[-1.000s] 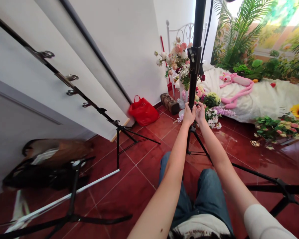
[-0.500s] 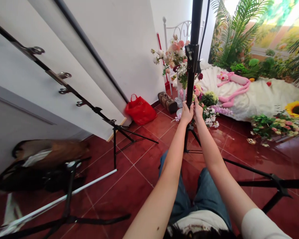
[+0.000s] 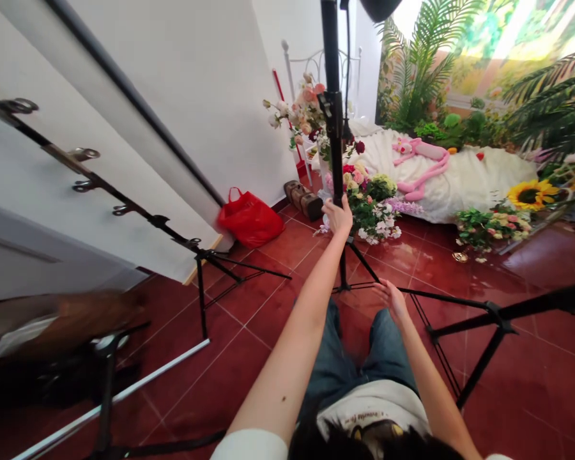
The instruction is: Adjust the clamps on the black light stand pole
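Note:
A black light stand rises in front of me, with a cord hanging beside its pole and spread legs at the bottom. My left hand grips the lower part of the pole, fingers closed around it. Lower and to the right, my right hand is off the pole, its fingers stretched out and apart. It is nearest to one of the stand's legs; whether the fingertips touch that leg I cannot tell. At the top edge, part of a dark lamp head shows.
Left stands a backdrop crossbar with clamps on a tripod. A red bag sits by the wall. Artificial flowers and a white-draped bed with a pink plush toy lie behind. Another black stand reaches in from the right.
My right hand has let go of the pole and moved down toward the legs. My left hand stays on the pole. The view has shifted to the right.

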